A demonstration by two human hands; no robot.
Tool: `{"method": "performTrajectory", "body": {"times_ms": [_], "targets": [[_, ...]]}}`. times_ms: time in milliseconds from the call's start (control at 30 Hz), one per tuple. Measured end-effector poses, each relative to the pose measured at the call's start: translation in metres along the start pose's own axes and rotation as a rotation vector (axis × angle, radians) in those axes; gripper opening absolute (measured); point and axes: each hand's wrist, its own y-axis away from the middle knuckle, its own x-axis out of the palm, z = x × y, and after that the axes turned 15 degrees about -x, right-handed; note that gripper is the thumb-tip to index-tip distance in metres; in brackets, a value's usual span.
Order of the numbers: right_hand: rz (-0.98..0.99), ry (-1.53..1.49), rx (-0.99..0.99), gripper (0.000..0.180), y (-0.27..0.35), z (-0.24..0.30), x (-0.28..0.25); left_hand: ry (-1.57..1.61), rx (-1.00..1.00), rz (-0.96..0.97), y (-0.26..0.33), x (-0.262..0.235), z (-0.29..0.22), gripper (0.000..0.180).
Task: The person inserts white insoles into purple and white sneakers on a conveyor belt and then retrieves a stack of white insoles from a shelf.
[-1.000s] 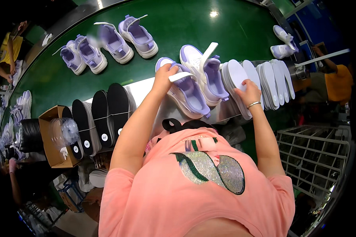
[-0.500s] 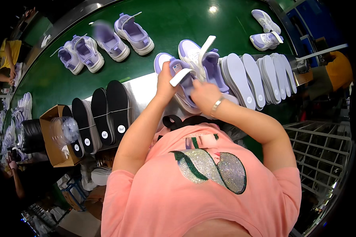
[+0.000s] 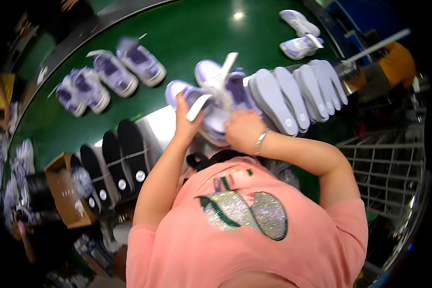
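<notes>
"What's the left hand point(image 3: 187, 122) doing?"
"Clasping the nearer shoe point(image 3: 215, 119) by its side, next to its mate point(image 3: 207, 72) at the green table's point(image 3: 192, 29) near edge."
"And the right hand point(image 3: 245, 129)?"
"At the heel, blurred; I can't tell its grip. Insoles point(image 3: 273, 98) lie just rightward."

Brown cardboard box point(image 3: 78, 217); grey wire rack point(image 3: 388, 178)

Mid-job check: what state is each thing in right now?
Left hand: gripping held shoe
Right hand: touching it, grip blurred
Held shoe: strap raised
Shoe beside it: upright, strap raised
Black insoles: stacked, banded
Pale insoles: stacked side by side
Cardboard box: open, clear plastic inside
Four shoes at upper left: upright
</notes>
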Motion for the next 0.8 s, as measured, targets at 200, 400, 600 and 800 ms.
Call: {"method": "performTrajectory", "body": {"times_ms": [200,400,600,800], "targets": [[0.015,-0.004,-0.129,0.017,-0.050,-0.008,0.033,-0.021,-0.049,0.017,0.001,-0.003,-0.014,0.061],[0.055,-0.208,-0.046,0.015,-0.066,-0.013,0.036,-0.095,-0.122,0.036,0.005,-0.002,-0.026,0.068],[0.378,-0.209,-0.135,0.029,-0.086,-0.020,0.033,-0.060,-0.155,0.008,0.003,-0.001,-0.017,0.063],[0.487,-0.201,0.081,0.045,-0.098,-0.017,0.034,-0.029,-0.236,0.058,0.003,-0.001,-0.030,0.068]]}}
